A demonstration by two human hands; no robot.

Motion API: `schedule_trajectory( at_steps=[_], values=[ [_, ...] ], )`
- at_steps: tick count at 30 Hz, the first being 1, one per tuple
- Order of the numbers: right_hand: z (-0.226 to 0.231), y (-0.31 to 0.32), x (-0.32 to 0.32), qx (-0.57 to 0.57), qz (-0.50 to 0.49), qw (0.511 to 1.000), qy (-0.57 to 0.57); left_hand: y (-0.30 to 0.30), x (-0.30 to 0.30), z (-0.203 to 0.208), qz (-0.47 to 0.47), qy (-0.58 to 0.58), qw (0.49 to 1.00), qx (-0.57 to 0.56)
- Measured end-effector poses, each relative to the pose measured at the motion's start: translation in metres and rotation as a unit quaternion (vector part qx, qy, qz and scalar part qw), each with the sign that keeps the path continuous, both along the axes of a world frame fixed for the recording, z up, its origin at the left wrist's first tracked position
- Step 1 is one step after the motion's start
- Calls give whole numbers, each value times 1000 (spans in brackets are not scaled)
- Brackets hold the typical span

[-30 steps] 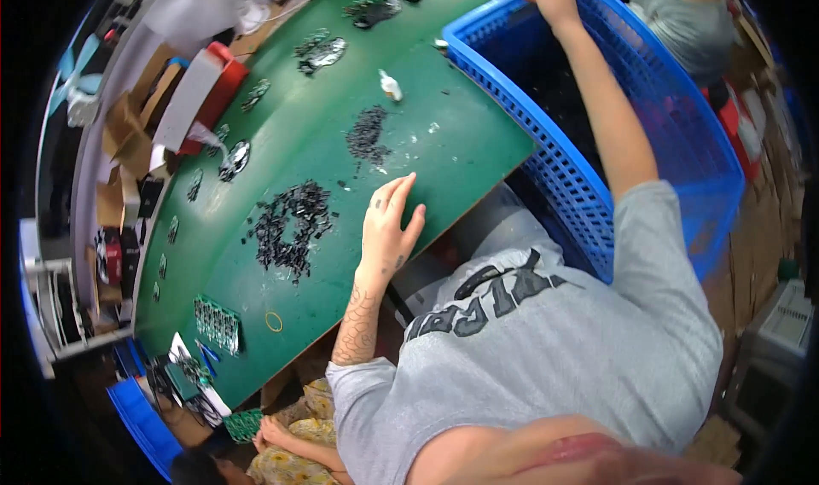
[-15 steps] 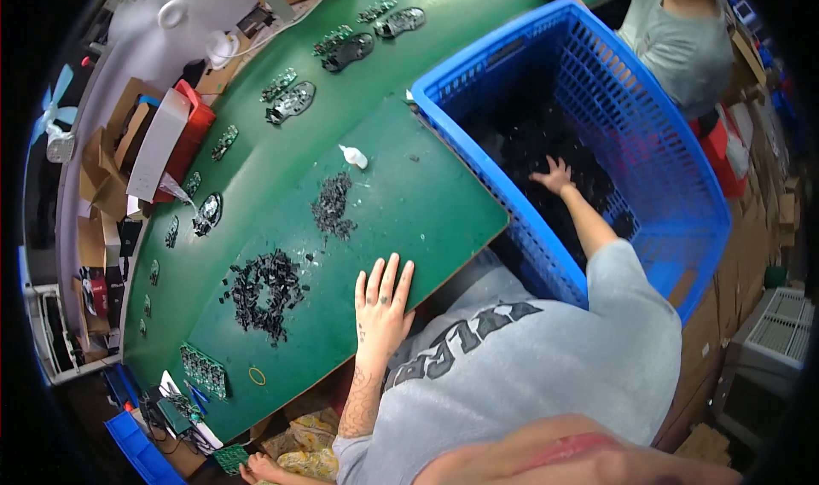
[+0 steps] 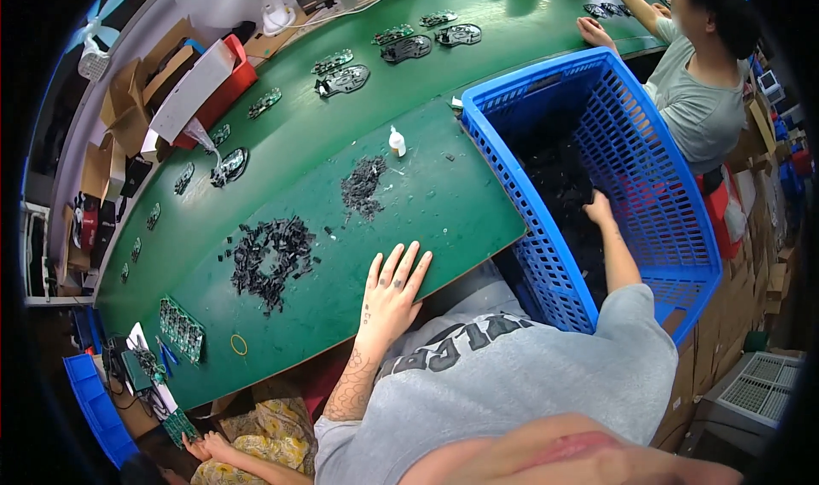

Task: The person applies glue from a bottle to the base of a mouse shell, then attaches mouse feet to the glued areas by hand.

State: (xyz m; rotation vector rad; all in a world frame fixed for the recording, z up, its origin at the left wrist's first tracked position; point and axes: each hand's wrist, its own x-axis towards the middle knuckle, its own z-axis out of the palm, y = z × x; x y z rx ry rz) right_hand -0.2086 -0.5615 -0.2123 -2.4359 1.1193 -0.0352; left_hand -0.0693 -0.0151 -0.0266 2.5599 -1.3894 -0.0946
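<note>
My left hand (image 3: pixel 394 289) lies flat on the green tabletop (image 3: pixel 452 220) near its front edge, fingers spread and holding nothing. Down inside the large blue plastic basket (image 3: pixel 589 310), my right hand (image 3: pixel 600 207) is curled against the black plastic parts (image 3: pixel 554 178) heaped there. Its fingertips are turned away, so what they grip is hidden. On the table, a large pile of small black pieces (image 3: pixel 266 259) and a smaller pile of the same pieces (image 3: pixel 363 186) lie beyond my left hand. A small white bottle (image 3: pixel 397 142) stands past the smaller pile.
Green circuit boards (image 3: pixel 333 61) and open mouse shells (image 3: pixel 343 81) line the farther worktop. A circuit panel (image 3: pixel 182 330) and a yellow ring (image 3: pixel 239 345) lie at the table's left end. One co-worker (image 3: pixel 704 101) sits beyond the basket; another's hands (image 3: pixel 209 445) hold a board at lower left.
My right hand has gone from spread fingers above the black parts to curled fingers nearer the basket's right side. My left hand stays flat on the table. The whole view has shifted.
</note>
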Motion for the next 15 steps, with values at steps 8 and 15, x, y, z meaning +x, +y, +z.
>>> schedule_trajectory(
  at_steps=[8, 15],
  values=[
    [219, 82, -1, 61, -23, 920, -385, 5, 5, -11, -27, 39, 988, -147],
    [270, 305, 18, 381, 142, 762, -504, -25, -37, 21, -62, 579, 608, -539]
  ],
)
